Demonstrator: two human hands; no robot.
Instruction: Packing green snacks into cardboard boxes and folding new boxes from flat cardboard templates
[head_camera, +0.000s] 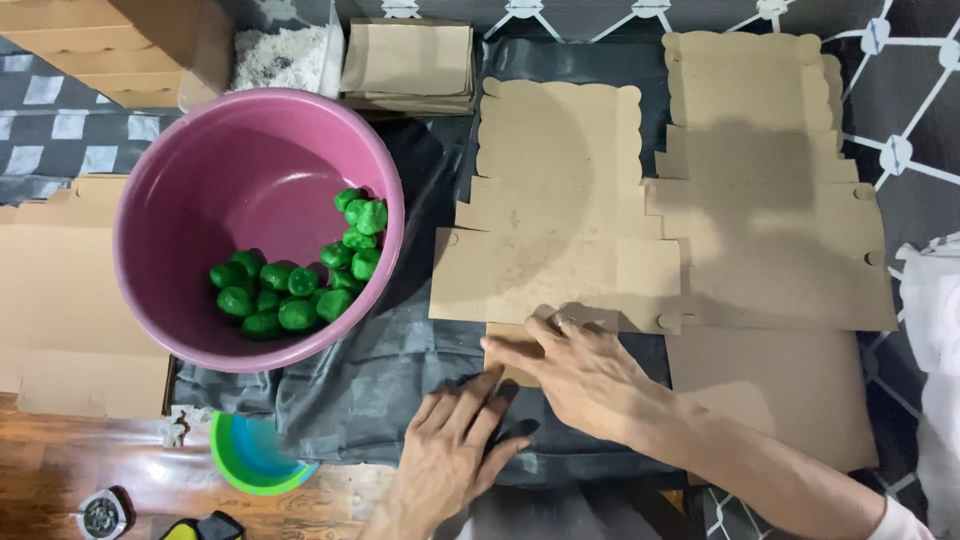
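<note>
surface: dark plastic sheet (400, 390), centre of frame | on it: pink basin (180, 200) at left; flat cardboard blanks (560, 200) centre to right; folded cardboard stack (408, 65) at top

Single head-mounted view, no second view to overlap. Looks almost straight down from above person's own position, near, arm's-reach range. Forearms enter from bottom edge. Frame spans round pink plastic basin (180, 230) at left to flat die-cut brown cardboard box blanks (770, 230) at right.
</note>
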